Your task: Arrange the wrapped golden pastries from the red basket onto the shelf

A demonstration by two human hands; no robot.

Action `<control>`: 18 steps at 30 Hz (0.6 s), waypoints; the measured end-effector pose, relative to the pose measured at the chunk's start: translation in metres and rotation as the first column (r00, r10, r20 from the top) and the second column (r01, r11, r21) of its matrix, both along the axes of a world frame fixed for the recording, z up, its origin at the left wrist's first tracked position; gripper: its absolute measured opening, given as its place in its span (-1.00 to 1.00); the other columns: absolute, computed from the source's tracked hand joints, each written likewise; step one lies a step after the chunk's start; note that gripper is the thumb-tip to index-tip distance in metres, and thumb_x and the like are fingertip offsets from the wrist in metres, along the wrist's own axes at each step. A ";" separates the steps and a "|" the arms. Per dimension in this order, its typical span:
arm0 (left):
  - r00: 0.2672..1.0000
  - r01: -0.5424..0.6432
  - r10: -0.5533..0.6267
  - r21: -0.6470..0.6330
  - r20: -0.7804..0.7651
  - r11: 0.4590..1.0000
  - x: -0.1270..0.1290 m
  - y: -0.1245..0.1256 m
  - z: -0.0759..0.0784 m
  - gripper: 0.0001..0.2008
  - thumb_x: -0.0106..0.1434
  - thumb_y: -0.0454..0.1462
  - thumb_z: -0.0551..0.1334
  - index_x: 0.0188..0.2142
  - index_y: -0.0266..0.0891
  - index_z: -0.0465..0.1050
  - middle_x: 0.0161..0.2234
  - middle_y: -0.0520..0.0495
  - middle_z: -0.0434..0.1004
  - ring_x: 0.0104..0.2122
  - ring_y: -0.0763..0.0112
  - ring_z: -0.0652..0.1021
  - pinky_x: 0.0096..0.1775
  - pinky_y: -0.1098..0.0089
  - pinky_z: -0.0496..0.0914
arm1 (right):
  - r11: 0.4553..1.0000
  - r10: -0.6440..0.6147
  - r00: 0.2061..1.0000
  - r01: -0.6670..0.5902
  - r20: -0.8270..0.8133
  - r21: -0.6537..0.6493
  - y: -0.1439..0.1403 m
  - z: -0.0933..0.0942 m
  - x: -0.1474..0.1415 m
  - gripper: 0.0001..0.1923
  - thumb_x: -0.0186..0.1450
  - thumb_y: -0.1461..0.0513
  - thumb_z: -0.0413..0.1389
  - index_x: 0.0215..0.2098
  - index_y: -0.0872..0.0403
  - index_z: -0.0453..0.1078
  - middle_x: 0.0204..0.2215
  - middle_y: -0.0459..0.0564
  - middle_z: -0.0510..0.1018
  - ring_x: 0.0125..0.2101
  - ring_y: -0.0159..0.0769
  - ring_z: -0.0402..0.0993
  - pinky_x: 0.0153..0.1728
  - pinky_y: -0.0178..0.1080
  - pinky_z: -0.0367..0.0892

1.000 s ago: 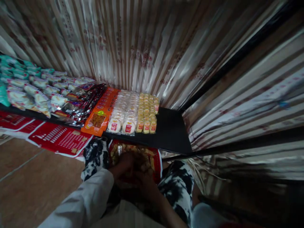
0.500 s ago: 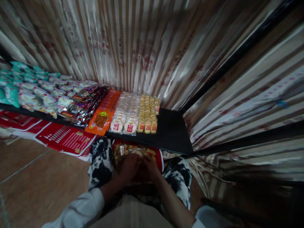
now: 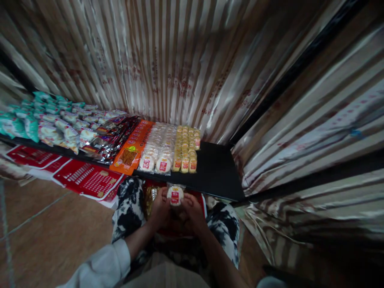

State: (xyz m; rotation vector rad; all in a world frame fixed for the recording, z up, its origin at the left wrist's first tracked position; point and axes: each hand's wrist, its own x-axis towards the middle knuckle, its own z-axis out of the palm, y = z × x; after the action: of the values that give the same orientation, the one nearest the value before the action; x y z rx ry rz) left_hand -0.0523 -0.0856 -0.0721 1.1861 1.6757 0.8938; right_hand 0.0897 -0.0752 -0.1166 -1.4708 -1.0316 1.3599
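Note:
Between my knees, my left hand (image 3: 161, 205) and my right hand (image 3: 191, 208) pinch the two sides of a round white rice cracker packet (image 3: 175, 195), its red label facing up. Beneath it lies a red bag (image 3: 172, 228), partly hidden by my hands, with gold-wrapped pieces (image 3: 149, 202) showing at its left. Just beyond, two columns of similar white cracker packets (image 3: 163, 163) lie on a black shelf (image 3: 214, 172). Right beside them are rows of small yellow-wrapped snacks (image 3: 185, 163).
Left along the shelf come an orange snack bag (image 3: 127, 157), dark shiny packets (image 3: 109, 146), white packets (image 3: 70, 132) and teal packets (image 3: 31, 127). Red printed sheets (image 3: 90, 180) hang below its front edge. A striped plastic sheet (image 3: 180, 60) and black frame bars (image 3: 288, 84) stand behind and right.
The white cracker packet has come up from the bag and now shows clearly between both hands. The camera view has shifted slightly, so the shelf sits a little lower.

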 end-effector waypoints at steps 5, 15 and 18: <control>0.995 -0.049 0.062 0.172 -0.073 0.984 -0.009 0.016 -0.001 -0.68 0.18 -0.32 0.06 -0.04 -0.24 0.24 -0.14 -0.09 0.48 -0.16 0.40 0.50 -0.10 0.37 0.38 | 0.993 0.016 0.997 -0.025 0.071 0.116 0.027 0.020 -0.007 -0.71 -0.05 0.04 0.18 -0.46 0.01 0.29 -0.52 -0.09 0.50 -0.44 -0.26 0.47 -0.35 -0.21 0.39; 0.854 -0.018 0.266 0.485 -0.447 0.874 -0.035 0.058 0.001 -0.50 0.17 -0.34 0.10 0.12 -0.28 0.12 0.07 -0.23 0.24 0.10 0.19 0.26 0.11 0.17 0.23 | 0.952 -0.091 0.888 -0.055 0.451 0.301 0.079 0.048 -0.059 -0.82 0.12 0.10 0.07 -0.38 0.03 0.30 -0.49 -0.10 0.49 -0.51 -0.34 0.41 -0.40 -0.29 0.32; 0.804 0.091 0.224 0.486 -0.551 0.869 -0.037 0.064 -0.001 -0.55 0.19 -0.36 0.09 0.09 -0.25 0.19 0.07 -0.24 0.20 0.09 0.18 0.25 0.09 0.19 0.27 | 0.948 -0.091 0.861 -0.080 0.500 0.309 0.089 0.047 -0.066 -0.84 0.15 0.12 0.04 -0.36 0.04 0.29 -0.47 -0.08 0.51 -0.50 -0.34 0.43 -0.41 -0.31 0.31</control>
State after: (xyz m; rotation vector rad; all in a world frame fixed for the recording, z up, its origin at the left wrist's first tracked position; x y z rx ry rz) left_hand -0.0890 -0.0211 -0.0736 1.9231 2.0586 1.1134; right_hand 0.0234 0.0134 -0.0700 -1.6115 -1.5021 0.7473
